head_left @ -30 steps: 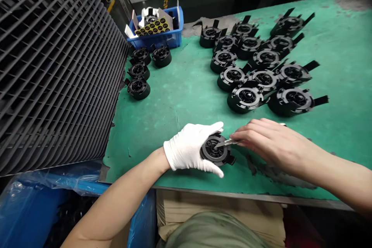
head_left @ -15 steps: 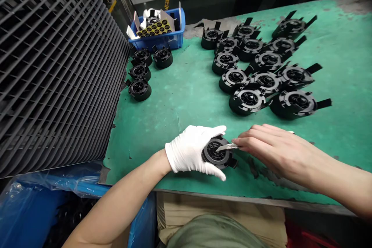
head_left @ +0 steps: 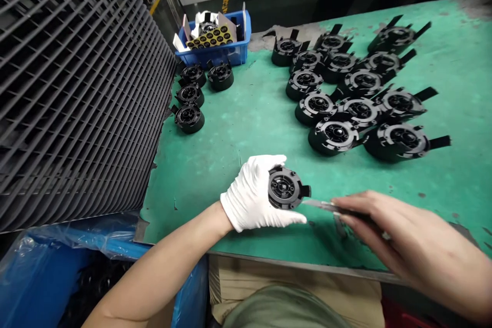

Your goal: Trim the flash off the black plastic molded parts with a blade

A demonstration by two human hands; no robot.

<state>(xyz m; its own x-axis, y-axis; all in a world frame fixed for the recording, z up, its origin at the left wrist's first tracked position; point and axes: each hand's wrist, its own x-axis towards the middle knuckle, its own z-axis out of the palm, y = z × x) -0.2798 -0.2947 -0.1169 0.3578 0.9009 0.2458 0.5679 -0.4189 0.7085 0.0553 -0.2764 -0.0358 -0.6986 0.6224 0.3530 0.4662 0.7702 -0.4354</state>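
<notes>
My left hand (head_left: 251,197), in a white glove, is wrapped round a round black plastic housing (head_left: 284,188) over the front of the green bench. The housing's ringed face, with a raised centre, is turned up toward me, and a tab sticks out at its right. My bare right hand (head_left: 400,230) grips a utility knife (head_left: 326,206). Its blade points left, close to the lower right edge of the housing; whether it touches cannot be made out. Part of the knife's handle is hidden by my fingers.
Several similar black housings (head_left: 332,136) stand grouped on the right of the green bench (head_left: 253,113), several smaller ones (head_left: 189,117) at left. A blue bin (head_left: 215,55) holds yellow-black stickers (head_left: 211,38). Stacked grey grid trays (head_left: 84,92) rise at left, above a plastic-lined blue crate (head_left: 42,277).
The knife blade has left the housing's face and moved right and down, with my right hand drawing back. My left hand has turned the housing, so its tab now points right.
</notes>
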